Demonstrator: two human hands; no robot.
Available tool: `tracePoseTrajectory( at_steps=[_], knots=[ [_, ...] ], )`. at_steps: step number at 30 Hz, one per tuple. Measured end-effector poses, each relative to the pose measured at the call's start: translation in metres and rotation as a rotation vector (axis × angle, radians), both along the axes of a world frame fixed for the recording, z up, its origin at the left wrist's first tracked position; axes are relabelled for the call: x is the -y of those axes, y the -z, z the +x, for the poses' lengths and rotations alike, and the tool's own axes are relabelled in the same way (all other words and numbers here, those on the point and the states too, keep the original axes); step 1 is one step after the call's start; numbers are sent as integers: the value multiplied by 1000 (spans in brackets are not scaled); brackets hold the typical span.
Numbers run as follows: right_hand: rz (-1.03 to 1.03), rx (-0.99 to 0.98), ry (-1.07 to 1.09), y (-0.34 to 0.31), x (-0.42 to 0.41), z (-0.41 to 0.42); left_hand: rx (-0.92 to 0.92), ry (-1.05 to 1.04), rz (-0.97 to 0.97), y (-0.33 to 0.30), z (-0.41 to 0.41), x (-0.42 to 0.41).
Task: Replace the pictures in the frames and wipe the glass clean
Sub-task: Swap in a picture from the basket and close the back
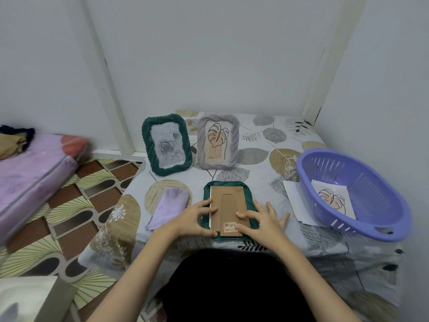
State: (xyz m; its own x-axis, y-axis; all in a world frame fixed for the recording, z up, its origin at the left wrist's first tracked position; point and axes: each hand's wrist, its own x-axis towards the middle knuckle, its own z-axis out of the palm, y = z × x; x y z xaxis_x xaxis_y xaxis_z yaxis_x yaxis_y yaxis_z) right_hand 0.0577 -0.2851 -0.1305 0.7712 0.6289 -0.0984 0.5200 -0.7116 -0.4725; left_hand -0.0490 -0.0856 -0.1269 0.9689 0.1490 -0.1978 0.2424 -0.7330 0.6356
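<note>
Cardboard backing hides the face-down frame's glass.

Pale walls (plain, unmarked), patterned floor, a pink mattress lying left.

Bench draped in a leaf-print cloth, pushed into a corner of pale walls. At far left, a pink-and-lilac mattress lying on the floor, with bundled brown and dark fabric at its far end. Patterned floor covering of fan shapes, brown rectangles and dark ovals between mattress and bench. At bottom left, a pale box-like object, cut off by the edge.
</note>
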Motion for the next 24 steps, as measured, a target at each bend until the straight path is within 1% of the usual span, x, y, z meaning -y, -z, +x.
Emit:
tracePoseTrajectory(
  at_steps=[7,18,22,24],
  knots=[
    [24,-17,6,2,1,0,55,16,52,1,-4,1],
    [29,-23,1,3,2,-2,76,-7,24,6,-2,-1],
    [21,-61,-14,1,3,0,113,-77,-70,5,1,-1],
    [67,-115,5,-1,5,3,166,-136,-80,4,6,0]
  ],
)
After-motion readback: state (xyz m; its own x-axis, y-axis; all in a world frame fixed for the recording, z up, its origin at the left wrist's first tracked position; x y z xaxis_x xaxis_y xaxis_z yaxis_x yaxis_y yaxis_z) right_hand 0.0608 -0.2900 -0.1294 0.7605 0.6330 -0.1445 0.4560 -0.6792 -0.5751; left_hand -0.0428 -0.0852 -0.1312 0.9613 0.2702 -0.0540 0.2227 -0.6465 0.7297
